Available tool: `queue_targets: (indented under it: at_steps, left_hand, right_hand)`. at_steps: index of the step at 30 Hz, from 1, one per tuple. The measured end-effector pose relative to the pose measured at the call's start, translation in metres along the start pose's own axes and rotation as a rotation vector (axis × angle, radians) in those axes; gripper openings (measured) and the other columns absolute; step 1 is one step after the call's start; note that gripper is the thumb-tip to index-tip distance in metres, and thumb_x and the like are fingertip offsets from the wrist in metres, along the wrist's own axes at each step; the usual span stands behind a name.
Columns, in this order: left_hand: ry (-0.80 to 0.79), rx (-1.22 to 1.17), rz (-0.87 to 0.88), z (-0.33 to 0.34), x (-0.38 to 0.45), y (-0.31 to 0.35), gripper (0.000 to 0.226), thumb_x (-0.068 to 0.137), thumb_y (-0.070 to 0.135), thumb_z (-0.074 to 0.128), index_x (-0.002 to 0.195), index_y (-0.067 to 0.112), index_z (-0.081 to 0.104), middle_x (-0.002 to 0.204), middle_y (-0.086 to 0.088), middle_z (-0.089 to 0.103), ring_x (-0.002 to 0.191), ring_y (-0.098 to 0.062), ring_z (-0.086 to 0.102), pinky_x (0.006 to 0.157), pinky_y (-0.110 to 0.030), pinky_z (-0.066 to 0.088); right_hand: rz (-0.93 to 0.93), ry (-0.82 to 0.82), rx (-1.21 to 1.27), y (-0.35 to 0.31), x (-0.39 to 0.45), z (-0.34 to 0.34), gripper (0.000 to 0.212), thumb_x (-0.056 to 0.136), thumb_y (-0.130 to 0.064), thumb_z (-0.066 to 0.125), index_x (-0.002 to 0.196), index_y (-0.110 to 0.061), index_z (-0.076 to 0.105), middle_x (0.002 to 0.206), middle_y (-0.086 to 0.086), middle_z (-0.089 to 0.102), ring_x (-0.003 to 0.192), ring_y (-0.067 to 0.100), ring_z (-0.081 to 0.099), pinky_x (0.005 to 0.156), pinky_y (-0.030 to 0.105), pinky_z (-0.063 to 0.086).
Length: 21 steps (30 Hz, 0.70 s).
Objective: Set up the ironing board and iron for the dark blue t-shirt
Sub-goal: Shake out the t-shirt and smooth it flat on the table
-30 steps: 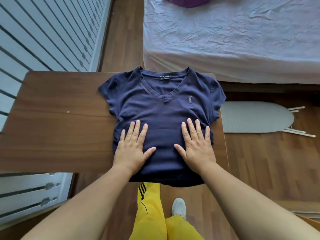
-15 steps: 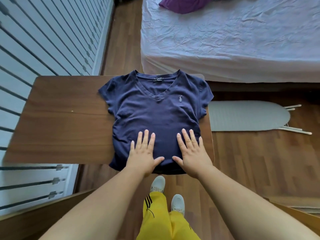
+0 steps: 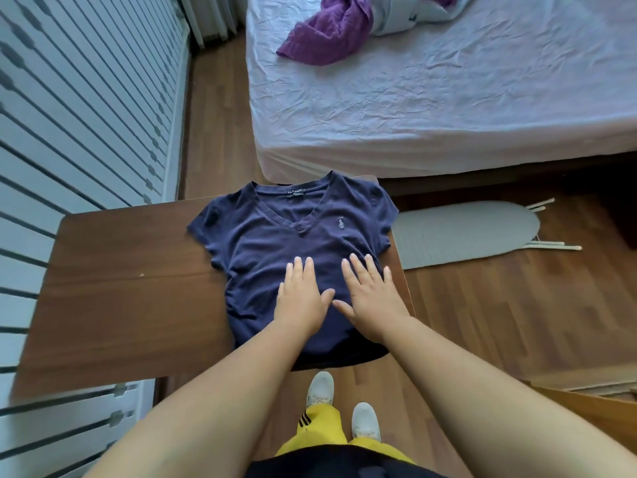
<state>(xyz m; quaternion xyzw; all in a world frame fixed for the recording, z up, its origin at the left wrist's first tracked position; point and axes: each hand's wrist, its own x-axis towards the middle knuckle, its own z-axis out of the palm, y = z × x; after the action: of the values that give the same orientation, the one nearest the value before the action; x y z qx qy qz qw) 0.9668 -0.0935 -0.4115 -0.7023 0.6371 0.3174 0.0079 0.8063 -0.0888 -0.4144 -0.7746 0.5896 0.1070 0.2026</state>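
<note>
A slatted white wall filled the view from 7 to 11 o'clock. Next to it stood the brown desk, its bare wood spreading left of centre. The t-shirt, dark blue with a V-neck, lay flat and face up on the desk's right part, collar toward 12 o'clock, hem hanging over the near edge and its right sleeve reaching the desk's right edge.

The left hand rested palm down on the shirt's lower middle; its fingers were straight and close together, the thumb spread toward 3 o'clock. Just beside it, the right hand also lay flat on the shirt, fingers straight and slightly fanned, thumb pointing toward 9 o'clock. The two thumb tips nearly met; whether they touched could not be told. Neither hand gripped the cloth.

At 3 o'clock from the shirt, the ironing board lay folded flat on the wooden floor, partly behind the desk's right edge, pale legs sticking out at its rounded far end. A bed with a wrinkled white sheet filled 12 to 2 o'clock, with a purple cloth bunched on it.
</note>
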Motion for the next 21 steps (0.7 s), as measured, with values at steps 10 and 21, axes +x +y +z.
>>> queue_targets:
  at_steps: [10, 21]
  left_hand:
    - [-0.072, -0.464, -0.105, -0.032, 0.021, 0.033, 0.08, 0.1, 0.056, 0.04, 0.161, 0.017, 0.006, 0.168, -0.004, 0.002, 0.154, -0.016, -0.004, 0.122, -0.039, 0.01]
    - [-0.085, -0.896, -0.159, -0.052, 0.045, 0.151, 0.055, 0.103, 0.053, 0.034, 0.147, 0.02, 0.044, 0.149, -0.007, 0.049, 0.132, -0.028, 0.048, 0.114, -0.042, 0.035]
  right_hand:
    - [0.199, 0.137, 0.422, -0.004, 0.009, -0.05, 0.071, 0.101, -0.057, 0.03, 0.159, -0.02, 0.009, 0.167, -0.003, 0.004, 0.153, 0.02, -0.002, 0.121, 0.053, 0.003]
    - [0.425, 0.336, 0.928, 0.056, -0.004, -0.105, 0.07, 0.102, -0.054, 0.032, 0.157, -0.014, 0.019, 0.164, 0.007, 0.021, 0.152, 0.024, 0.015, 0.122, 0.041, 0.015]
